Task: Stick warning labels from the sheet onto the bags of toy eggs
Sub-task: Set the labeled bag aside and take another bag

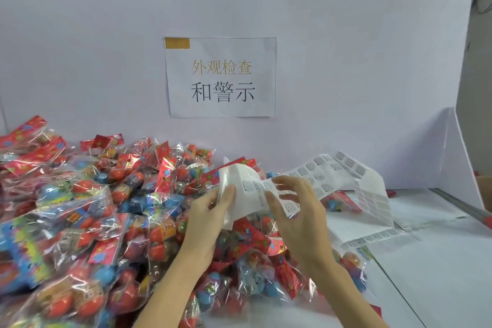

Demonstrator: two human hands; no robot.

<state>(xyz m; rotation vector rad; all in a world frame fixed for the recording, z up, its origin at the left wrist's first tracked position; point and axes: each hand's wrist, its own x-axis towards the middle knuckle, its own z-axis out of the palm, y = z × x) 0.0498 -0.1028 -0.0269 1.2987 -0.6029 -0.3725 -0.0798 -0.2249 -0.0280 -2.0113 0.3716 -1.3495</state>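
The left hand (213, 210) holds the near end of the label sheet (332, 181): thumb on top, fingers curled beneath, pinching the backing paper where it folds over. The right hand (295, 210) is raised just beside it, on the sheet's right. Its fingers (282, 182) are curled toward the sheet edge and the thumb lies across a strip of printed labels (291, 206) — the hand pinches that strip, though whether a single label is already free of the backing cannot be told.

From the fingers the sheet runs away to the right, arches upward, then drops and trails onto the white table (439, 261). Rows of small printed labels show on the arched part; empty rectangles show on the hanging part beyond it.

The bags of toy eggs (87, 208) lie in a large heap below and to the left of both hands — clear plastic bags with red header cards, holding red, orange and blue eggs. The heap extends under both wrists and a few bags reach past the right hand, under the arch of the sheet.

Beyond the fingertips, on the pale wall, a paper sign (221, 77) with Chinese characters is fixed by a strip of tan tape at its upper left corner.
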